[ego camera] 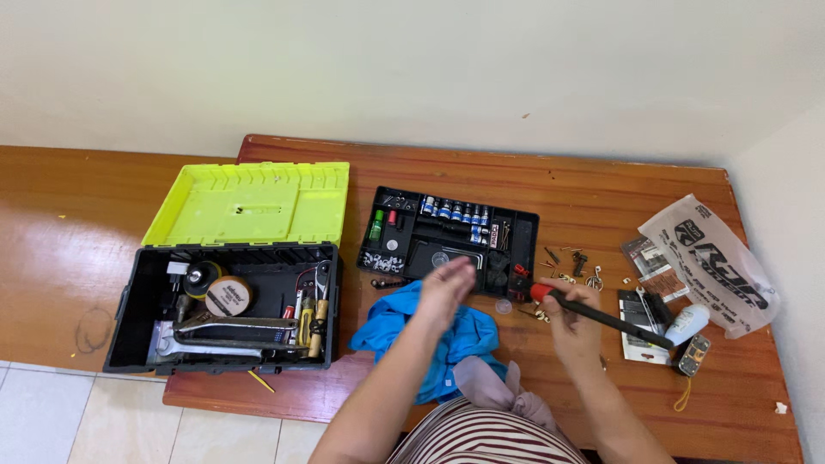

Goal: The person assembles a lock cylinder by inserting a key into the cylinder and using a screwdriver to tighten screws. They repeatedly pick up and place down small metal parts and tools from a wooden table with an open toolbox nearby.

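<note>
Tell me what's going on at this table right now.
A person sits at a wooden table. Their right hand holds a black screwdriver with a red tip; the left hand hovers, blurred and empty, over a blue cloth. An open toolbox and a black parts tray lie alongside.

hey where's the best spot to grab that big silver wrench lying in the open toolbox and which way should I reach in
Take the silver wrench by its long straight shank, near the middle, reaching down from above. It lies flat across the other tools in the black toolbox, so the top is exposed while the box walls block any sideways approach. The screwdrivers crowd its right end, so probably stay left of them.
</note>
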